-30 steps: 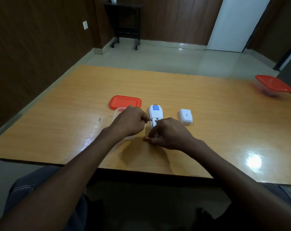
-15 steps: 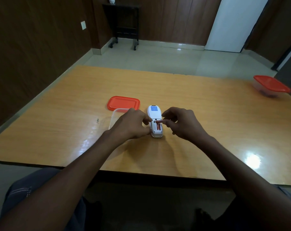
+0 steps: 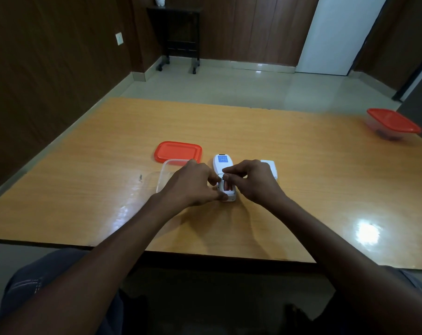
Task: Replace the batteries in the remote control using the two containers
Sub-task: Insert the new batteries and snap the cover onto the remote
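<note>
A white remote control [image 3: 222,163] lies face down on the wooden table [image 3: 302,165], its battery bay open toward me with reddish batteries [image 3: 226,186] inside. My left hand [image 3: 193,184] grips the remote's left side, thumb at its near end. My right hand [image 3: 253,182] has its fingertips curled over the bay and pinches at a battery there. The white battery cover [image 3: 271,168] lies just right of my right hand, partly hidden. An open clear container [image 3: 165,175] sits left of the remote, mostly behind my left hand, with its red lid [image 3: 178,151] beyond it.
A second clear container with a red lid on it [image 3: 392,123] stands at the table's far right edge. A small dark speck [image 3: 140,177] lies left of the open container. Beyond the table are tiled floor, a dark stand and a white door.
My right hand has moved from the remote's near end up over the open bay. The batteries came into sight, and the battery cover is now half hidden behind that hand.
</note>
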